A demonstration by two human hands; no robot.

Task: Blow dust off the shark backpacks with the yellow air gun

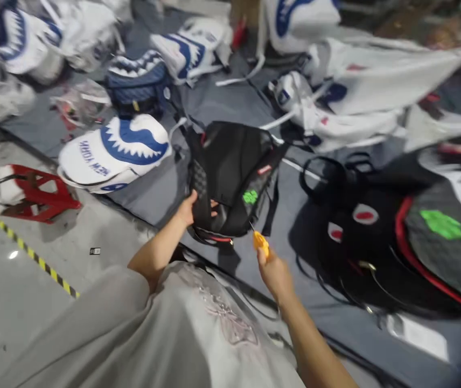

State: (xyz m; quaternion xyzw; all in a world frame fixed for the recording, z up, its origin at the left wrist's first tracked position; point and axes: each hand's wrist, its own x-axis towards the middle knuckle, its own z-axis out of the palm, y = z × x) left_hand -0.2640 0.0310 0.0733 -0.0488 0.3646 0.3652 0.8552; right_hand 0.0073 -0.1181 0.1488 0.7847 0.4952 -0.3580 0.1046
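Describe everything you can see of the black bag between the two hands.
The black bag looks like soft fabric, with smooth and checked panels, dark straps, a bright green patch, a small red label and red edging along its near side. It lies on the grey table. The left hand grips its near left part, fingers showing past a strap. The right hand holds an orange-handled tool whose thin tip is at the bag's near right edge; contact is unclear.
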